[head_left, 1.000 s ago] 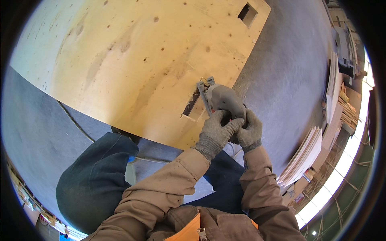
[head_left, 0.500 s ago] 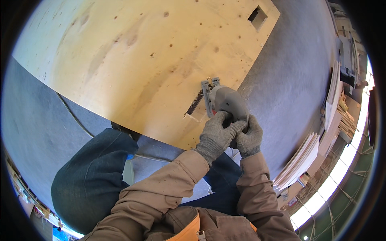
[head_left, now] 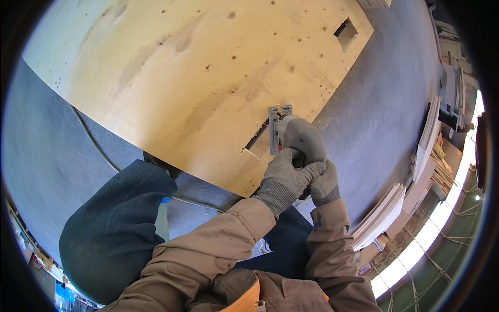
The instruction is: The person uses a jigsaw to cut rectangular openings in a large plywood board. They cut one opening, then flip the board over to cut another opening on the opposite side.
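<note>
A grey jigsaw [head_left: 303,136] rests with its flat metal base on a large plywood sheet [head_left: 171,99], beside a partly cut rectangular opening [head_left: 256,141]. Both my hands, in grey knit gloves, are closed around its handle. My left hand [head_left: 287,176] wraps the near end from the left, thumb reaching across. My right hand [head_left: 325,183] grips it from the right, its fingers partly hidden behind the tool and the other glove. The blade is hidden by the base. Sawdust and splinters lie around the cut.
A second rectangular hole [head_left: 345,34] is near the sheet's far right corner. Stacked boards [head_left: 381,214] stand to the right on the grey floor [head_left: 371,119]. A cable [head_left: 93,139] runs along the floor at left. My bent knee [head_left: 117,223] is close to the sheet's near edge.
The view has shifted slightly, so the sheet and hands appear a little further right. The jigsaw stays at the same opening, with both hands still on it.
</note>
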Demonstrator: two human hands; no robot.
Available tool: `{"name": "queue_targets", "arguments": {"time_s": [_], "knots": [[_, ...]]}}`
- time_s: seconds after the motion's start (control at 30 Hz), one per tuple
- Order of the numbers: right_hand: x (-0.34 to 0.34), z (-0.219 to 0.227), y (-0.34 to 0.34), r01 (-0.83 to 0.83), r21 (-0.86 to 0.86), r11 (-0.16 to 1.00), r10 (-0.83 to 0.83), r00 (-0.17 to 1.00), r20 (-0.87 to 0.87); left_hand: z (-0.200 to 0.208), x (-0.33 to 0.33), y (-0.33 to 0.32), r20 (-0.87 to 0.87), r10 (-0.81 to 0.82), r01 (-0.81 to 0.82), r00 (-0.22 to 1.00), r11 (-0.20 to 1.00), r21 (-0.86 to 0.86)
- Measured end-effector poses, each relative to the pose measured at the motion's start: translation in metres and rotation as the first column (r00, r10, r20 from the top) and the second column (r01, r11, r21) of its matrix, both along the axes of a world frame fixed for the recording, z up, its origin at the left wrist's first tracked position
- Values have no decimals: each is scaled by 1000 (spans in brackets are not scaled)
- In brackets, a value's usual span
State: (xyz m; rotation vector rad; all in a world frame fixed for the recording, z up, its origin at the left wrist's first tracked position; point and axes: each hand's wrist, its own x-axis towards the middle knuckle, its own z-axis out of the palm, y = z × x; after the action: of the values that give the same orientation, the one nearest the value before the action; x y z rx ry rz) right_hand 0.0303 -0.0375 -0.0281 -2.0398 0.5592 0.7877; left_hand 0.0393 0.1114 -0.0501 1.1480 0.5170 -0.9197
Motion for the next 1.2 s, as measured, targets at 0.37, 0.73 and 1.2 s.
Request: {"name": "queue_targets", "arguments": {"time_s": [0.37, 0.73, 1.2], "knots": [[-15, -22, -1, 438, 260, 860, -440, 896, -56, -2, -4, -4, -95, 50, -58, 994, 994, -89], [-12, -15, -1, 222, 29, 975, -223, 972, 67, 1, 0, -5, -92, 108, -117, 990, 988, -98], [-3, -8, 3, 237, 35, 971, -239, 969, 64, 11, 6, 2, -113, 49, -62, 992, 992, -113]]}}
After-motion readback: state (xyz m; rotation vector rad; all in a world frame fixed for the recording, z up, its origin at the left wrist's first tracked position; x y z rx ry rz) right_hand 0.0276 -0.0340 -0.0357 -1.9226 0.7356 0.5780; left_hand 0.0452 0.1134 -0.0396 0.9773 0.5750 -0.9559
